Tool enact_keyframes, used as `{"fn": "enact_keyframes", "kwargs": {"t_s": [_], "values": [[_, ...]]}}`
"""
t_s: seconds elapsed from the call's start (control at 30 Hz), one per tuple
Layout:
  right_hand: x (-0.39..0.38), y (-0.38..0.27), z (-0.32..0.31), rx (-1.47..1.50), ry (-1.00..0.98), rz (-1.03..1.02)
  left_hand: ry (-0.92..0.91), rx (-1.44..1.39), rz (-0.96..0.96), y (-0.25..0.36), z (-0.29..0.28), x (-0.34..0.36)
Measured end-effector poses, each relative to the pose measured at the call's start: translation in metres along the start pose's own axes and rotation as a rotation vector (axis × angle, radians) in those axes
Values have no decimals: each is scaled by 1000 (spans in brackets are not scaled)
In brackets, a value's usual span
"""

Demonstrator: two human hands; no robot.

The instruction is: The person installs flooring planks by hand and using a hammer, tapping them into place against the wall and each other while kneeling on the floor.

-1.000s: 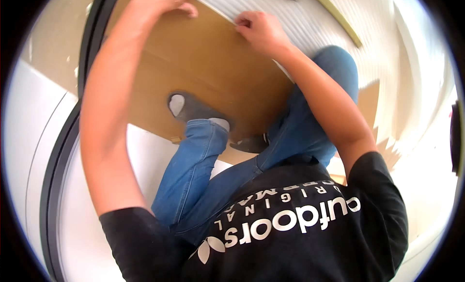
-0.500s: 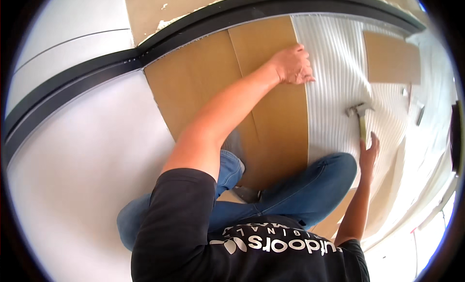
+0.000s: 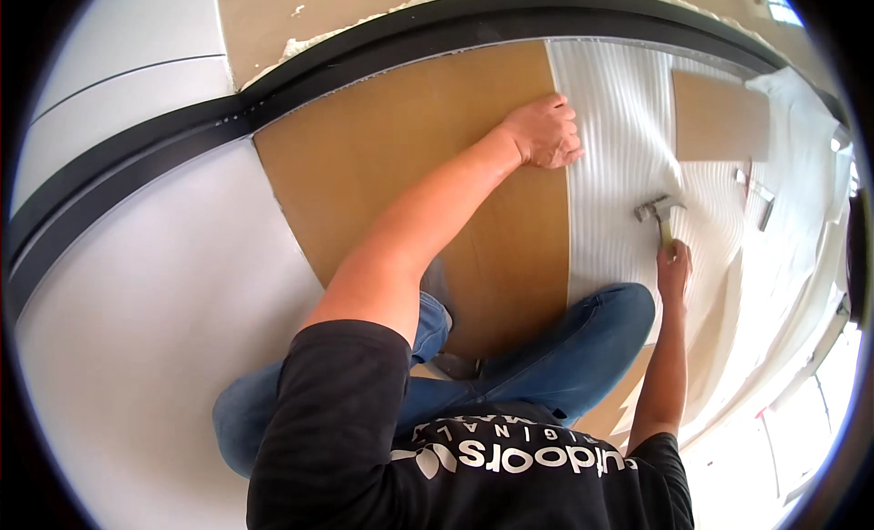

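Note:
My left hand [image 3: 543,133] is closed, its fingers curled at the right edge of the wood-coloured floor planks [image 3: 437,157]; what they hold, if anything, is hidden. Off to the right, my right hand [image 3: 674,268] is wrapped round the lower handle of a claw hammer [image 3: 661,209]. The hammer's metal head points away from me, over ribbed silvery underlay [image 3: 610,157]. The planks lie side by side, with their far ends close to a dark trim strip [image 3: 401,43].
A loose piece of board [image 3: 719,116] lies on the underlay at the far right, with a small metal-looking tool [image 3: 766,211] near it. A smooth white surface [image 3: 164,321] stretches along the left. My bent legs [image 3: 574,348] cross the near side.
My right hand has closed round the hammer handle, having been open beside it. The visible seam between the planks has closed up. My left hand stays near the plank edge, fingers still curled.

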State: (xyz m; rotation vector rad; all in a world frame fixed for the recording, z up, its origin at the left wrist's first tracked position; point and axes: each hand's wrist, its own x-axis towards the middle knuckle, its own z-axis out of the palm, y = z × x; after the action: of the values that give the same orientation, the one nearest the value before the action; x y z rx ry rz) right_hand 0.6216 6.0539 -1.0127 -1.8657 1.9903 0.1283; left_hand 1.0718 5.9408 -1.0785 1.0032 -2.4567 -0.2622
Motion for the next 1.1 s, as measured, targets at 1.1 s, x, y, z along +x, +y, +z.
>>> {"fn": "enact_keyframes", "kwargs": {"t_s": [1.1], "values": [[99, -273, 18, 190, 80, -124, 42, 4, 0, 1, -2, -2]]}}
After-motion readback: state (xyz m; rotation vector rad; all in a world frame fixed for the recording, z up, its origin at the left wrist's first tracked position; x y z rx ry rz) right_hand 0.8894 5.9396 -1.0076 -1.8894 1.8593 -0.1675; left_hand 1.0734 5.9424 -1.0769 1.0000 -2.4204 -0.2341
